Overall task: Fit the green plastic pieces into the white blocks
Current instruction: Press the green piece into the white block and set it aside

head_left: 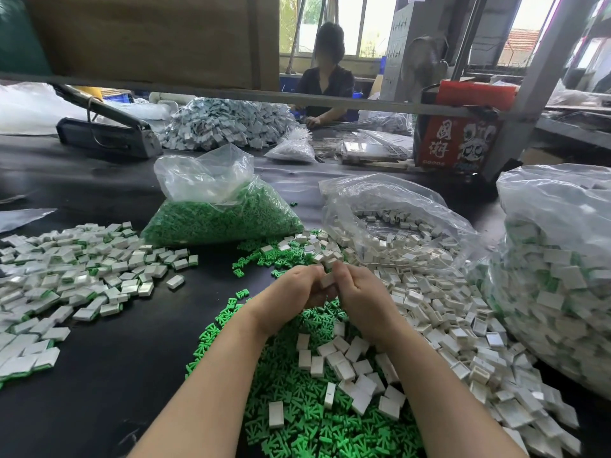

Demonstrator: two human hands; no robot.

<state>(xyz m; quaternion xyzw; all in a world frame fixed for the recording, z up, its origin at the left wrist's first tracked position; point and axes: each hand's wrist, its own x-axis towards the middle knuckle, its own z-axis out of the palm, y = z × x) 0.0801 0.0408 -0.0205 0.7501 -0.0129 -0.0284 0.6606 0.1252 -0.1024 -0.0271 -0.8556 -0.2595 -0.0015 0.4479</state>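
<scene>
White block [328, 280] is pinched between left hand [291, 290] and right hand [358, 294] above the green pieces [297, 421] on the counter [125, 368]; insert should be squared before pressing, seating unseen.

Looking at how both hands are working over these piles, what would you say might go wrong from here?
1. Both hands, left and right, pinch one white block with the joint hidden, so a half-seated green piece might go unnoticed.
2. Empty blocks lie on the loose green pieces below the forearms; a sweep could scatter them.
3. The finished pile sits near; unfinished blocks might stray into it.
</scene>
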